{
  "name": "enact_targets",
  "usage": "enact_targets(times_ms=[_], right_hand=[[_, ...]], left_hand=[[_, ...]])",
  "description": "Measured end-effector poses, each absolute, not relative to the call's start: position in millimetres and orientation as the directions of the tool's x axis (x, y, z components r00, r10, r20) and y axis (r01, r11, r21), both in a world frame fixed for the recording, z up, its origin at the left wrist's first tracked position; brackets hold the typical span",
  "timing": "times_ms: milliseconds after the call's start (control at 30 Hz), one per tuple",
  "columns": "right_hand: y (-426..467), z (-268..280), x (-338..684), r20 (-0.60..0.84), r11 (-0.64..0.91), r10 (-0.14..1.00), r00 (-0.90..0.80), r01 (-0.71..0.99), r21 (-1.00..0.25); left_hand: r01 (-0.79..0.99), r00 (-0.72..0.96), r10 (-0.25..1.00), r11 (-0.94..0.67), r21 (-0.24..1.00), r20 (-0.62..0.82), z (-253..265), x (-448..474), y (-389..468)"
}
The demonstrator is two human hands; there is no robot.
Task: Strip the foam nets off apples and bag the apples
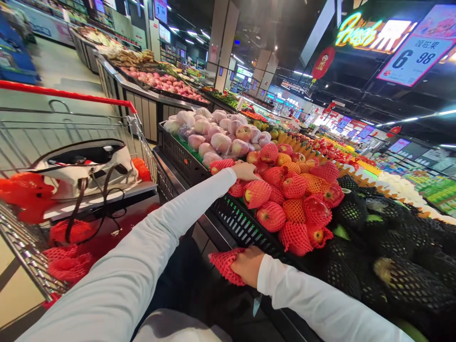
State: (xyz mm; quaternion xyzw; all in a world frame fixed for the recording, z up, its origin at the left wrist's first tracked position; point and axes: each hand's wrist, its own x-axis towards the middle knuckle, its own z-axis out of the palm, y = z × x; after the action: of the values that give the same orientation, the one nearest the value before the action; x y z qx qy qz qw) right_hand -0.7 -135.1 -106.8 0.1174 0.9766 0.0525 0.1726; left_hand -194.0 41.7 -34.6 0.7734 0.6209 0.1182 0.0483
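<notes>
My left hand reaches over the near edge of the pile of apples in red and orange foam nets. One digit stretches out across the fruit, and the others are partly hidden; it touches the netted apples but holds none that I can see. My right hand is closed around a red foam net, low in front of the black crate. Whatever is inside that net is covered by the mesh and my fingers.
Bagged pale pink fruit lies behind and left of the apples. Dark fruit in black nets fills the right. At left stands a shopping cart with a white bag and several red nets. A price sign hangs overhead.
</notes>
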Motion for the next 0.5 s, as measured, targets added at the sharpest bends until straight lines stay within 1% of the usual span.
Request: enact_targets(times_ms=[133, 200, 233, 367, 433, 500], right_hand=[[-138.1, -105.8, -1.6, -0.332, 0.975, 0.213, -0.919, 0.181, 0.126], [-138.9, -107.8, -0.9, -0.318, 0.974, 0.214, -0.923, 0.178, 0.139], [-139.0, -109.1, -0.4, -0.308, 0.973, 0.216, -0.926, 0.179, 0.145], [-137.0, -114.2, 0.6, -0.278, 0.981, 0.181, -0.943, 0.153, 0.118], [-135.4, -116.3, 0.4, -0.292, 0.983, 0.177, -0.940, 0.151, 0.109], [-134.0, -117.1, 0.1, -0.317, 0.982, 0.182, -0.931, 0.154, 0.113]], left_hand=[[0.921, 0.172, 0.941, -0.258, 0.291, 0.291, -37.8, -200.7, 38.5], [0.911, 0.193, 0.918, -0.299, 0.283, 0.346, -39.9, -201.2, 36.8], [0.912, 0.210, 0.913, -0.312, 0.266, 0.351, -40.9, -200.9, 36.2], [0.950, 0.216, 0.939, -0.265, 0.163, 0.266, -44.0, -198.0, 36.0], [0.963, 0.213, 0.955, -0.241, 0.121, 0.206, -44.1, -196.0, 37.4], [0.965, 0.215, 0.962, -0.236, 0.118, 0.169, -42.8, -194.8, 39.5]])
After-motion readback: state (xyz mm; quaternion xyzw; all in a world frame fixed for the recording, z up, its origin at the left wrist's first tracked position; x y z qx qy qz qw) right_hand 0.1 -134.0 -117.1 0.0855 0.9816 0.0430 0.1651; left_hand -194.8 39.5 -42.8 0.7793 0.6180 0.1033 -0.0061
